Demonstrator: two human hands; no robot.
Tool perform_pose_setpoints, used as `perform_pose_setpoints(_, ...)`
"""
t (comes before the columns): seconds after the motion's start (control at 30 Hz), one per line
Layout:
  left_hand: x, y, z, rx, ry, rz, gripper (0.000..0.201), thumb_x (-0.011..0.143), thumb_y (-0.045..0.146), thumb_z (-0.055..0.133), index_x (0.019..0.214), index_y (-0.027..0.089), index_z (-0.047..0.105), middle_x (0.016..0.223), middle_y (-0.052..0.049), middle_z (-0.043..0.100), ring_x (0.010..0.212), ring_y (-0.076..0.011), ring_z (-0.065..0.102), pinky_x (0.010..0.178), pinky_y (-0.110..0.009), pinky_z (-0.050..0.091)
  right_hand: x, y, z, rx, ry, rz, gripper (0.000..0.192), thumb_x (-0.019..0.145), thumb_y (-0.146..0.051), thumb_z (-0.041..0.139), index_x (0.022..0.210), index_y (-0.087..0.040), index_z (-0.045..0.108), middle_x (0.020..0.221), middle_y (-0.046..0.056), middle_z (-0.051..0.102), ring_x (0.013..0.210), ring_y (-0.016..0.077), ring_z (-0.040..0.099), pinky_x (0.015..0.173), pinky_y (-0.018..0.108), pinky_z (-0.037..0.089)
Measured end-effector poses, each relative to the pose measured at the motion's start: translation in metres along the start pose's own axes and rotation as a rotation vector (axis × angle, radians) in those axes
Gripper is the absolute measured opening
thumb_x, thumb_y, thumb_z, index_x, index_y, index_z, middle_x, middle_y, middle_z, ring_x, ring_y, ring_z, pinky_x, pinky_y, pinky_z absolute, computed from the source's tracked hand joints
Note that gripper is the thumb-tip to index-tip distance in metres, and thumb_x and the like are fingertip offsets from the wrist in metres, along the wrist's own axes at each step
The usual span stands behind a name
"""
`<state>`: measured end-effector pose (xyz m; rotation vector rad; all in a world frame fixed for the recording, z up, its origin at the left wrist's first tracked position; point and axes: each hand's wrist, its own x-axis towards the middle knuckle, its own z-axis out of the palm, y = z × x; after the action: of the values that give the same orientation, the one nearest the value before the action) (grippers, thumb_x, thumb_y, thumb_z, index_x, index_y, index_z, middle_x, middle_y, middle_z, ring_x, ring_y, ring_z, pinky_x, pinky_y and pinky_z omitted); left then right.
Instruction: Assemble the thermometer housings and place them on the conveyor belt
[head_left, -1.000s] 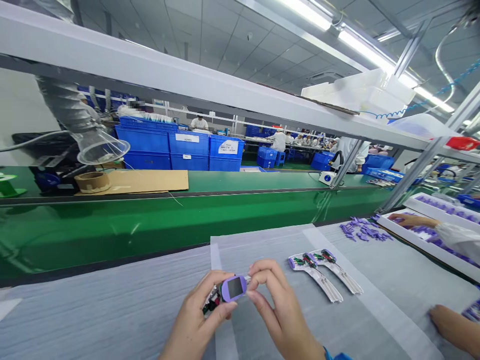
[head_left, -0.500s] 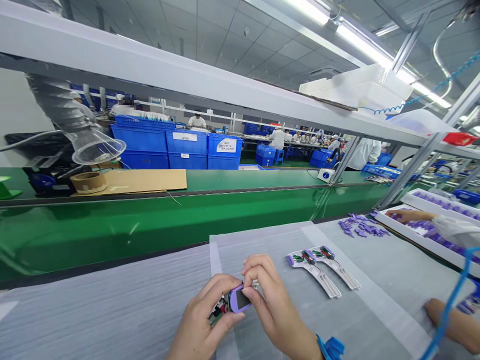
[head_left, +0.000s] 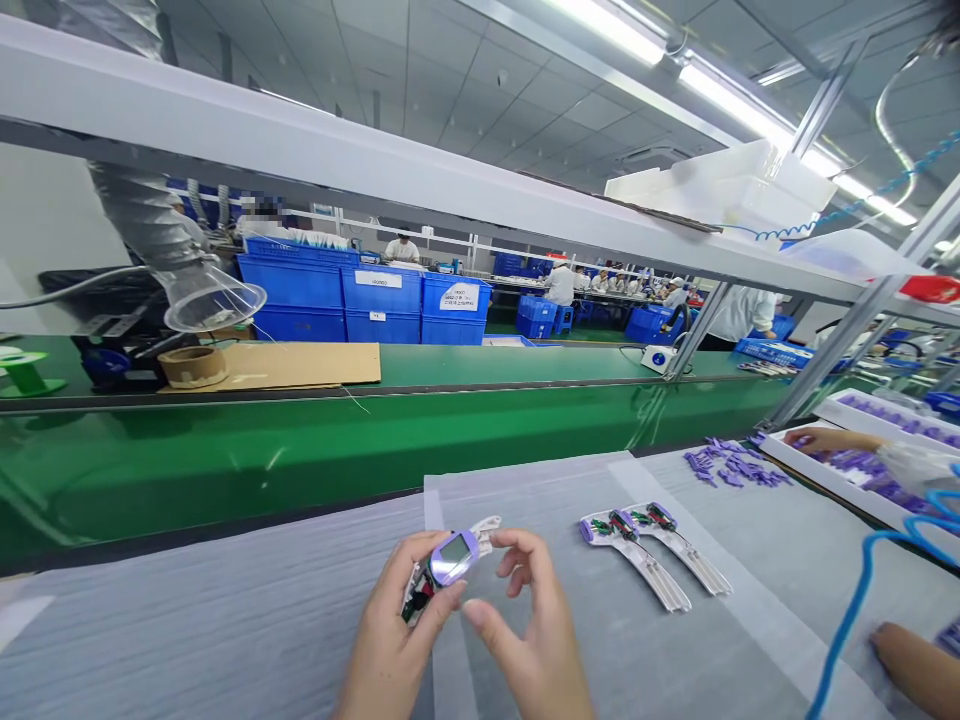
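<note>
Between the fingers and thumb of my left hand [head_left: 401,610] is a gun-shaped device [head_left: 454,558], like a part-built infrared thermometer. Its purple-rimmed screen faces up, and green board and red wires show at its near side. A white shell part sticks out beyond the screen. My right hand [head_left: 529,610] is open beside it, thumb and fingers apart; the index fingertip is close to the white part, and I cannot tell if it touches. To the right, two similar white half-shells [head_left: 651,550] with purple ends, boards and wires lie side by side on the mat.
Loose purple parts [head_left: 735,463] lie at the mat's far right. A co-worker's hand [head_left: 832,440] reaches into a white tray [head_left: 795,455] of purple pieces; another hand [head_left: 919,660] rests lower right. A blue coiled hose [head_left: 847,630] hangs there. Beyond the mat runs a green ledge [head_left: 525,430].
My right hand has come off the screen and its fingers have spread. My left hand has tilted the device, so the screen and white part now show more. The view has shifted slightly.
</note>
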<state>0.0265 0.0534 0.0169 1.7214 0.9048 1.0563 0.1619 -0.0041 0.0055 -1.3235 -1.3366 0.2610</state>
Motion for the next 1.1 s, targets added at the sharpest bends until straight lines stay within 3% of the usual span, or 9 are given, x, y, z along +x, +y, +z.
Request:
perform_pose_setpoints(0.1, -0.004, -0.013, 0.006, -0.030, 0.061, 0.120, 0.022, 0.085, 0.032, 0.055, 0.107, 0.027, 0.057, 0.115, -0.005, 0.051, 0.110, -0.0232, 0.051, 0.083, -0.030, 0.052, -0.006, 0.002, 0.019, 0.011, 0.021, 0.102, 0.044, 0.073, -0.022, 0.069, 0.111, -0.023, 0.047, 0.085, 0.001, 0.054, 0.072, 0.0174, 0.052, 0.062, 0.026, 0.046)
perform_pose_setpoints(0.23, -0.011, -0.020, 0.013, -0.009, 0.067, 0.133, 0.023, 0.087, 0.029, 0.053, 0.109, 0.028, 0.056, 0.118, -0.006, 0.047, 0.111, -0.0222, 0.050, 0.086, -0.030, 0.051, -0.008, -0.001, 0.032, 0.040, 0.067, 0.179, 0.038, 0.073, -0.020, 0.066, 0.107, -0.022, 0.049, 0.079, 0.000, 0.055, 0.070, 0.0171, 0.052, 0.061, 0.026, 0.045)
perform_pose_setpoints(0.3, -0.012, -0.019, 0.015, -0.041, 0.066, 0.095, 0.025, 0.087, 0.031, 0.053, 0.111, 0.027, 0.055, 0.120, -0.006, 0.047, 0.113, -0.0228, 0.049, 0.087, -0.031, 0.051, -0.007, -0.003, 0.032, 0.038, 0.089, 0.158, 0.034, 0.075, -0.021, 0.065, 0.106, -0.021, 0.050, 0.082, 0.001, 0.057, 0.071, 0.0171, 0.052, 0.061, 0.026, 0.044)
perform_pose_setpoints(0.43, -0.007, -0.016, 0.016, -0.265, 0.070, -0.116, 0.052, 0.081, 0.038, 0.060, 0.127, 0.025, 0.042, 0.117, -0.007, 0.056, 0.104, -0.0236, 0.057, 0.083, -0.033, 0.051, -0.007, -0.002, 0.028, 0.087, 0.122, 0.040, 0.037, 0.075, -0.019, 0.064, 0.109, -0.020, 0.049, 0.113, 0.009, 0.057, 0.074, 0.0159, 0.054, 0.061, 0.026, 0.045)
perform_pose_setpoints(0.5, -0.003, -0.015, 0.015, -0.384, -0.002, -0.180, 0.051, 0.076, 0.037, 0.063, 0.122, 0.021, 0.046, 0.103, -0.006, 0.063, 0.090, -0.0227, 0.062, 0.077, -0.032, 0.051, -0.007, 0.001, 0.026, 0.155, 0.077, 0.005, 0.038, 0.076, -0.020, 0.063, 0.111, -0.019, 0.048, 0.118, 0.011, 0.055, 0.067, 0.0135, 0.052, 0.057, 0.025, 0.045)
perform_pose_setpoints(0.57, 0.001, -0.014, 0.014, -0.437, -0.034, -0.167, 0.041, 0.072, 0.033, 0.065, 0.109, 0.019, 0.053, 0.092, -0.004, 0.065, 0.080, -0.0216, 0.062, 0.072, -0.031, 0.051, -0.007, 0.005, 0.024, 0.209, 0.014, -0.014, 0.037, 0.077, -0.023, 0.062, 0.112, -0.020, 0.049, 0.108, 0.009, 0.059, 0.060, 0.0121, 0.049, 0.053, 0.024, 0.043)
perform_pose_setpoints(0.73, -0.001, -0.011, 0.012, -0.177, 0.075, 0.021, 0.033, 0.071, 0.031, 0.065, 0.101, 0.019, 0.057, 0.097, -0.006, 0.058, 0.091, -0.0254, 0.059, 0.079, -0.035, 0.049, -0.006, 0.006, 0.019, 0.155, -0.017, 0.015, 0.031, 0.077, -0.029, 0.063, 0.105, -0.019, 0.055, 0.077, 0.001, 0.054, 0.064, 0.0150, 0.048, 0.057, 0.024, 0.041)
perform_pose_setpoints(0.9, -0.009, -0.010, 0.012, 0.007, 0.048, 0.091, 0.028, 0.081, 0.026, 0.059, 0.109, 0.025, 0.052, 0.108, -0.005, 0.048, 0.104, -0.0238, 0.052, 0.083, -0.032, 0.048, -0.004, -0.007, 0.017, 0.151, -0.033, 0.137, 0.027, 0.075, -0.031, 0.062, 0.099, -0.020, 0.058, 0.078, 0.000, 0.054, 0.071, 0.0166, 0.046, 0.066, 0.027, 0.040)
perform_pose_setpoints(1.1, -0.009, -0.012, 0.010, 0.008, -0.038, 0.112, 0.027, 0.089, 0.030, 0.051, 0.116, 0.029, 0.047, 0.111, -0.004, 0.040, 0.106, -0.0213, 0.048, 0.084, -0.033, 0.051, -0.004, -0.008, 0.014, 0.154, -0.055, 0.154, 0.025, 0.076, -0.029, 0.062, 0.100, -0.022, 0.058, 0.081, 0.000, 0.055, 0.075, 0.0169, 0.048, 0.068, 0.027, 0.040)
